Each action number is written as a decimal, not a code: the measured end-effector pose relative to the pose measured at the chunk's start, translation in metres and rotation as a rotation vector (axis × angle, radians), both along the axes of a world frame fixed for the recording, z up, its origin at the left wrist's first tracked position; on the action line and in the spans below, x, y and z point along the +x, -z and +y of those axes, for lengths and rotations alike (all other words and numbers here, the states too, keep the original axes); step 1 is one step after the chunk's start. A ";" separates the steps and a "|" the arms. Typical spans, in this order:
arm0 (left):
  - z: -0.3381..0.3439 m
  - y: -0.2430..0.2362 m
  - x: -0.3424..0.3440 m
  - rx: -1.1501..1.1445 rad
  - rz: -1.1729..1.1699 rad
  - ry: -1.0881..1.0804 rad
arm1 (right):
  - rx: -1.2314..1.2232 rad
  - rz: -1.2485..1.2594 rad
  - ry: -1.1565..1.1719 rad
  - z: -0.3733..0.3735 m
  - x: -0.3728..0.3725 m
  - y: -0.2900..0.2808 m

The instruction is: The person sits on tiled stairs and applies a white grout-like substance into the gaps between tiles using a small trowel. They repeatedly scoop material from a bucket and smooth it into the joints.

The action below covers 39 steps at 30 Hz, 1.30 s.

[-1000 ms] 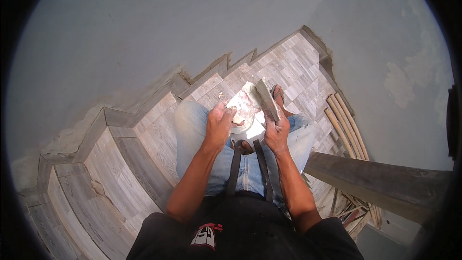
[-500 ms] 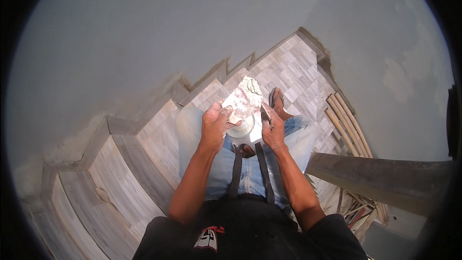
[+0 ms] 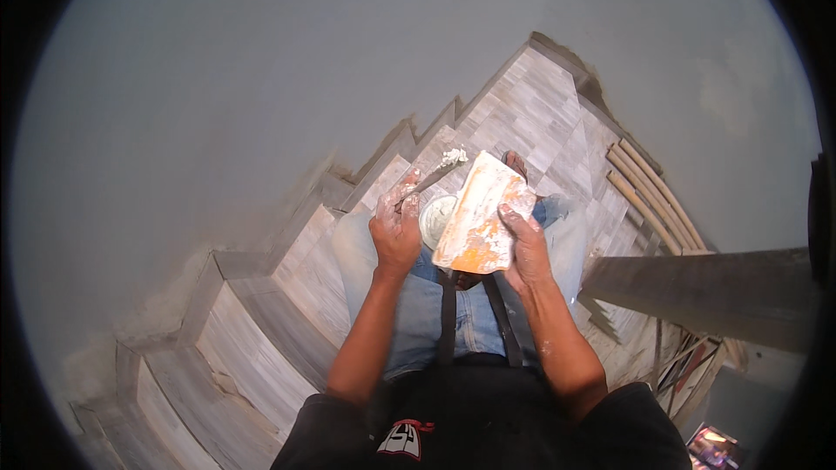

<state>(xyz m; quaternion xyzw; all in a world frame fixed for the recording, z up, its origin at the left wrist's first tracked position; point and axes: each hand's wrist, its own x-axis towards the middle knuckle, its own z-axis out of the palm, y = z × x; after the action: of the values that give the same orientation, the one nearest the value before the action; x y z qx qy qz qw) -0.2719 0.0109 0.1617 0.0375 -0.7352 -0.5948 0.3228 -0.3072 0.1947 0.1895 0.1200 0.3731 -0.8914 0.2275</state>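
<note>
My left hand (image 3: 398,228) is closed round a putty knife (image 3: 433,177), its narrow dark blade slanting away to the right. A lump of white paste (image 3: 454,157) sits at the far end of the blade. In my right hand (image 3: 527,248) is a flat rectangular board (image 3: 484,216), orange beneath smears of white paste, with my thumb on its upper face. Between my knees stands a round tub (image 3: 433,224) with whitish paste inside, partly hidden by the board. The knife and the board are apart.
Grey wood-look tiled steps (image 3: 270,318) descend on the left along a grey plastered wall (image 3: 287,96). Several pale poles (image 3: 649,191) lie at the right beside a thick dark beam (image 3: 697,296). Wood scraps (image 3: 688,365) lie at lower right. My sandalled foot (image 3: 515,163) is behind the board.
The hands have moved apart. The board now shows its orange, smeared face in my right hand, and the knife with its paste lump stands out clearly in my left. The view has shifted slightly.
</note>
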 end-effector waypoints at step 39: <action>-0.050 -0.073 -0.027 -0.347 -0.024 0.565 | 0.028 0.229 -0.285 0.062 -0.071 0.022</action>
<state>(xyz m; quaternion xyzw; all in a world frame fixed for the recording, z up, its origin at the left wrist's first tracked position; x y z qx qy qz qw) -0.2990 -0.0395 0.2346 -0.2161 -0.8107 -0.5264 0.1379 -0.3780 0.2566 0.1679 -0.0335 0.4223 -0.8526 0.3060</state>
